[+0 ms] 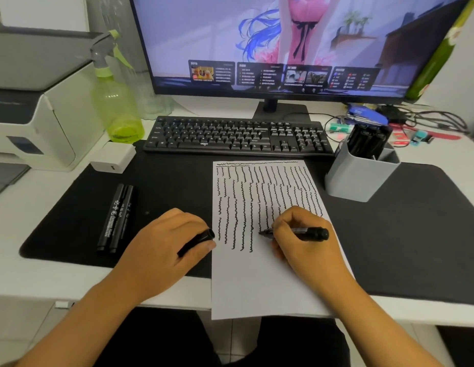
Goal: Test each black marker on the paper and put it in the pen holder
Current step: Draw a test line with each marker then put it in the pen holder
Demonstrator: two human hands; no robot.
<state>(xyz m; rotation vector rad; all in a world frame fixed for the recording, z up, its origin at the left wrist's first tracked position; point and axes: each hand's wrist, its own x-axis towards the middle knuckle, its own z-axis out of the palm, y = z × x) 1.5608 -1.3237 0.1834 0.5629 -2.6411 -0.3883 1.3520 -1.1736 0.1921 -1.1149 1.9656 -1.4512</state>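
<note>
Keyboard [235,136] behind paper [259,276]; left grip [172,245] clutches cap [197,241], right grip [304,237] grasps marker [308,232].

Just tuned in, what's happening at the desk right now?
A person is testing black markers. The right hand holds an uncapped marker with its tip on the paper, which is already covered in wavy test lines. The left hand holds the cap beside the sheet. Two markers lie on the black desk mat to the left, apparently untested. The grey pen holder near the keyboard already has several markers in it.
</note>
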